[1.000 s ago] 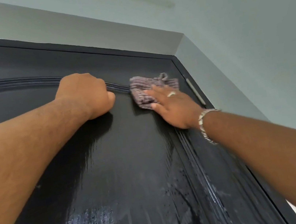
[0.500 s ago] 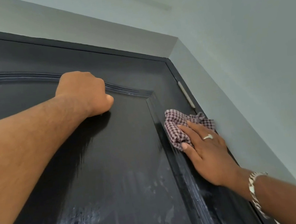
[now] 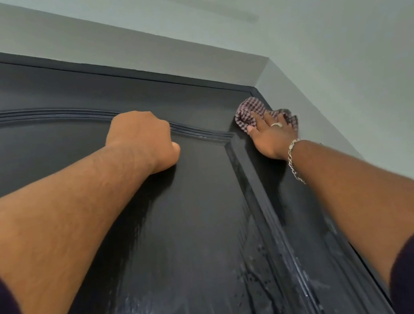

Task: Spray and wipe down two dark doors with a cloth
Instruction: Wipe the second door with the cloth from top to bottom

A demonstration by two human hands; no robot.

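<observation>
Under a pale grey-green wall (image 3: 342, 29), our right hand (image 3: 271, 136) presses flat fingers on the crumpled checked maroon cloth (image 3: 249, 113) at the glossy black panelled door's (image 3: 197, 225) wet, streaked top right corner; our left hand (image 3: 144, 142) rests fisted, empty, on it.

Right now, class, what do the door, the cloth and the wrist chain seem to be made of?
Door: probably painted wood, black and glossy; moulded panel ridges and wet sheen show.
Cloth under the right hand: soft woven fabric, likely cotton; checked pattern, crumpled folds.
Wrist chain: silvery metal, apparently; shiny links.
</observation>
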